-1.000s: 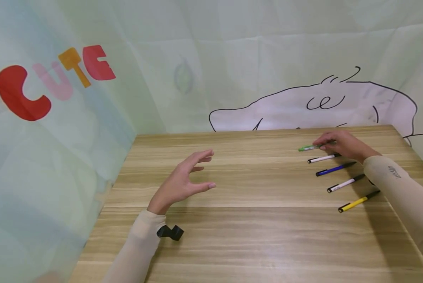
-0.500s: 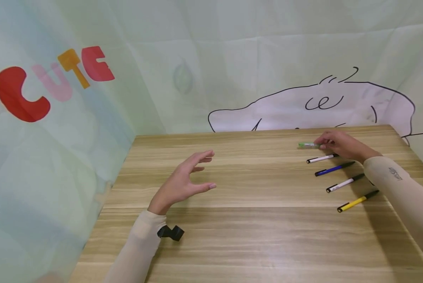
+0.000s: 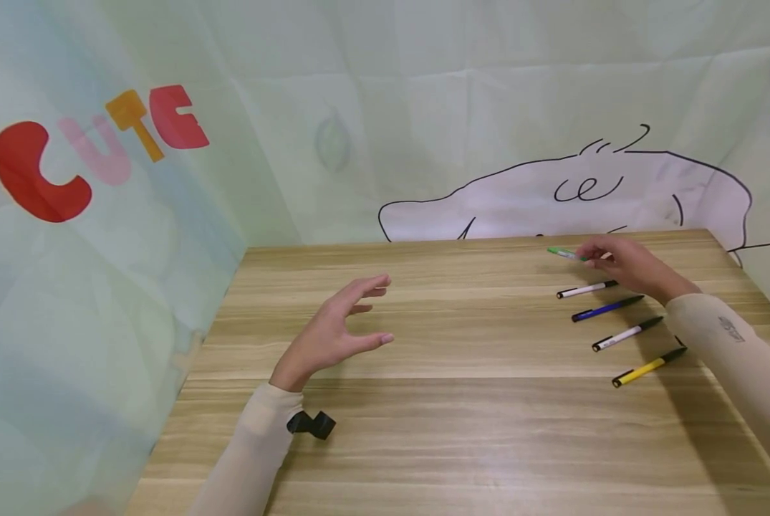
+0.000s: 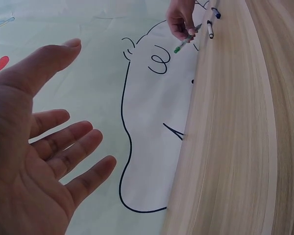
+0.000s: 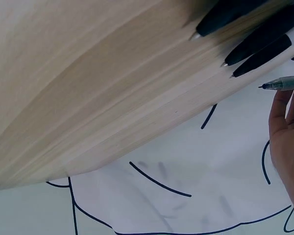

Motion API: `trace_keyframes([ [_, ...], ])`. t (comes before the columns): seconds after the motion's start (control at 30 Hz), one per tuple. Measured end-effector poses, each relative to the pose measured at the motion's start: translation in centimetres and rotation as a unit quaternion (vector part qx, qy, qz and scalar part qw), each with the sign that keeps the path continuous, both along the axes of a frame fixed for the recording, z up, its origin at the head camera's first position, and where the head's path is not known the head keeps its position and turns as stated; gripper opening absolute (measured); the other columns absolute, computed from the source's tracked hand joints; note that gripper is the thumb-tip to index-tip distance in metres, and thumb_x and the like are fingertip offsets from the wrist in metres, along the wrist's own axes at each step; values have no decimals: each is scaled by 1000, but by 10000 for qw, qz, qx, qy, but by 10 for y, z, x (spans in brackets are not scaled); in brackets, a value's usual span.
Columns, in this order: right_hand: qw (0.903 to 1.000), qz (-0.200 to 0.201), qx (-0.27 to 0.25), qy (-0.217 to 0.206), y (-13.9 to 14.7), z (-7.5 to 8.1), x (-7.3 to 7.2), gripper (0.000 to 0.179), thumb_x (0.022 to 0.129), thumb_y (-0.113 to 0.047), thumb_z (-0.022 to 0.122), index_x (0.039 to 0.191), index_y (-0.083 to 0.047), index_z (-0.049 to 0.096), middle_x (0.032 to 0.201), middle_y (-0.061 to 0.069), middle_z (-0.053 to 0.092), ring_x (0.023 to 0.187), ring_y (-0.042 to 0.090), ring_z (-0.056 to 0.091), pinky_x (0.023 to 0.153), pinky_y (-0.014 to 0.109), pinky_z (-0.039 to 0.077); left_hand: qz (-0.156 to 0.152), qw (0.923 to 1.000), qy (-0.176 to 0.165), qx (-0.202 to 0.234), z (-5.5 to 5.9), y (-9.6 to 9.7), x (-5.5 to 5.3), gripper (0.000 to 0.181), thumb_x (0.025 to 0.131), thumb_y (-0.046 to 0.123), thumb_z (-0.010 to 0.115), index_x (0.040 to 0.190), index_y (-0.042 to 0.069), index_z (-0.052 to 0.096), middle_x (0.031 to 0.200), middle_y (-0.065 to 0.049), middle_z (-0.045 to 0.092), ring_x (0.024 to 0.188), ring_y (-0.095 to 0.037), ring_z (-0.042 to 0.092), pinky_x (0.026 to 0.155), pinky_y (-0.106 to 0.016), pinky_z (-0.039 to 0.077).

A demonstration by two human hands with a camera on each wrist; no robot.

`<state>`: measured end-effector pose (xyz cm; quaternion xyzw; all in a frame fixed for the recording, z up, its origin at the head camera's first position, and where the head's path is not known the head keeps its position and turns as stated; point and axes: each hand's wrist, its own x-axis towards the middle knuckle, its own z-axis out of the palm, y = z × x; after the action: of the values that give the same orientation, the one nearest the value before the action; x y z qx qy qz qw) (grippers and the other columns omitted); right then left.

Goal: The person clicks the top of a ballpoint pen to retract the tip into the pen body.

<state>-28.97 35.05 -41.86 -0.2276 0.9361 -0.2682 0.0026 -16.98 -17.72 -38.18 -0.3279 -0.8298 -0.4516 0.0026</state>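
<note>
At the far right of the table, my right hand [image 3: 632, 266] pinches a green pen [image 3: 560, 252] between thumb and fingers. The pen is raised above the wood, its green end pointing left and tilted up. In the right wrist view its bare writing tip [image 5: 270, 86] juts out past the fingers. Below that hand, a white pen [image 3: 584, 289], a blue pen [image 3: 607, 308], a second white pen [image 3: 626, 334] and a yellow pen [image 3: 649, 368] lie in a slanted column. My left hand [image 3: 329, 330] hovers over the table's left half, fingers spread and holding nothing.
The wood-grain table [image 3: 455, 430] ends at the back against a fabric backdrop [image 3: 359, 143] with a cartoon outline. A side sheet with coloured letters [image 3: 159, 118] hangs at the left. My right forearm [image 3: 739, 365] passes close beside the pens' dark ends.
The green pen has risen off the table in my right hand, moving slightly towards the back, and its green end now tips upward. The left hand and the other pens stay put.
</note>
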Motion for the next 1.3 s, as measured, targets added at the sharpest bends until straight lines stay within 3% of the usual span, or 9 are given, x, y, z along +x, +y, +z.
trace_keyframes([
  [0.07,9999,-88,-87,24,-1,1,3,20,98,1,63,116,0,69,112,15,70,102,22,63,85,26,56,9,10000,-21,-2,0,0,0,81,86,19,83,155,22,40,151,2,48,137,-20,49,108,-42,49],
  [0.23,9985,-341,-404,143,-2,5,10,23,95,0,67,118,-2,72,111,15,71,95,0,59,78,4,47,-5,10000,0,16,0,1,0,79,86,20,83,154,22,43,149,1,50,136,-22,50,108,-42,49],
  [0.3,9977,-385,-503,228,-3,6,13,23,94,1,69,117,-1,73,110,16,71,92,-5,57,77,2,45,-29,10000,39,26,1,1,0,78,86,19,83,154,21,43,149,0,50,136,-25,51,108,-43,49],
  [0.57,9951,-689,-634,309,-8,11,25,20,95,-8,72,114,-2,73,111,18,71,89,-12,54,69,10,48,-56,10000,48,-5,1,3,-1,75,87,21,82,152,21,45,147,1,52,135,-25,52,107,-40,50],
  [0.9,9895,-1027,-963,336,-18,16,38,19,95,-17,73,112,-7,74,105,12,73,87,-6,57,62,20,52,1,9999,103,-32,0,4,-2,75,87,20,83,152,21,46,145,1,54,133,-19,53,107,-40,50],
  [1.03,9870,-1061,-1170,309,-25,18,45,18,95,-17,73,111,-9,74,105,10,72,88,-3,59,61,24,55,-5,9999,155,-6,1,5,-3,75,86,20,83,152,19,46,145,-1,54,133,-22,53,106,-42,51],
  [1.3,9828,-1109,-1447,287,-42,24,58,21,94,-15,75,112,-6,74,110,11,71,89,-5,60,61,21,53,12,10000,90,29,1,5,-1,76,86,21,83,152,19,45,146,0,53,135,-26,52,108,-42,49],
])
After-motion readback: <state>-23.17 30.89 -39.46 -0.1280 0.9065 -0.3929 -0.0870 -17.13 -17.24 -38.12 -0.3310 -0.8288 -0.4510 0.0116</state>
